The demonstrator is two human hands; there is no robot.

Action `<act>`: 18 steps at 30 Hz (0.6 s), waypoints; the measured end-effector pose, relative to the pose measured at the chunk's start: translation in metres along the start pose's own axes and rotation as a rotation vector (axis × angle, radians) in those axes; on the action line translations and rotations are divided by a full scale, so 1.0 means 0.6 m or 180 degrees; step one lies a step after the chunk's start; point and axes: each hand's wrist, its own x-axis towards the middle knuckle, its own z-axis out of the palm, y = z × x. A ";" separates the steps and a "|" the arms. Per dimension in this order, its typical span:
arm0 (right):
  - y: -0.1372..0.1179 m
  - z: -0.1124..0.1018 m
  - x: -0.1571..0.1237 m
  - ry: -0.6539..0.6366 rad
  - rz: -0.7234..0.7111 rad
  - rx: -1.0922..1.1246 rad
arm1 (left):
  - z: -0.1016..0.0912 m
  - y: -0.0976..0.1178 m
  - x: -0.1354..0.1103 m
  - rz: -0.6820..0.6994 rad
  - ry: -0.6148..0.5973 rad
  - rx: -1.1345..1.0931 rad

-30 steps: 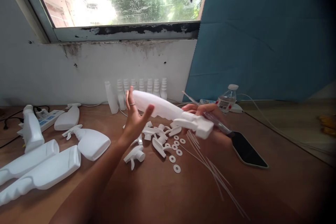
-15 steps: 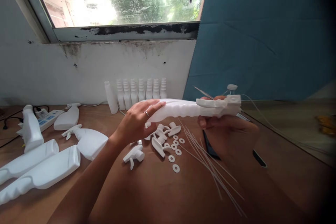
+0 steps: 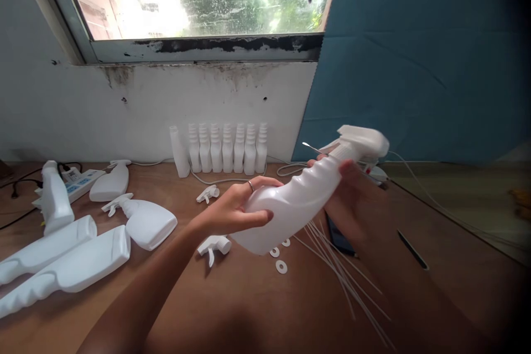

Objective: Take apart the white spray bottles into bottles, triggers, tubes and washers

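A white spray bottle [image 3: 296, 199] with its trigger head [image 3: 362, 141] fitted is held tilted above the wooden table [image 3: 257, 304], base low at the left, head high at the right. My left hand [image 3: 236, 207] is closed round the bottle's lower body, a ring on one finger. My right hand [image 3: 352, 199] grips the ribbed neck from behind, just under the trigger head. Below the bottle lie white washers [image 3: 281, 266], a loose trigger head [image 3: 213, 245] and a fan of thin clear tubes [image 3: 344, 274].
Several white bottles [image 3: 62, 271] and a capped one [image 3: 143, 223] lie at the left, by a power strip [image 3: 78, 183]. A row of small ribbed bottles [image 3: 226, 148] stands against the wall. A dark phone [image 3: 338, 238] lies partly under my right hand.
The bottle has swung from level to tilted, base down towards me and head up. My left hand went from resting on it to gripping its lower body; my right hand shifted onto the neck.
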 end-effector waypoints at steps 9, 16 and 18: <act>-0.050 -0.020 0.011 -0.0251 -0.0867 0.0364 | -0.037 -0.024 0.005 -0.0274 -0.0274 -0.0574; -0.126 -0.077 0.029 0.0465 -0.1366 -0.0155 | -0.161 -0.045 -0.029 -0.0816 0.1243 0.0571; -0.129 -0.091 0.035 0.0677 -0.1219 -0.0417 | -0.197 -0.065 -0.039 -0.0788 0.1936 0.0920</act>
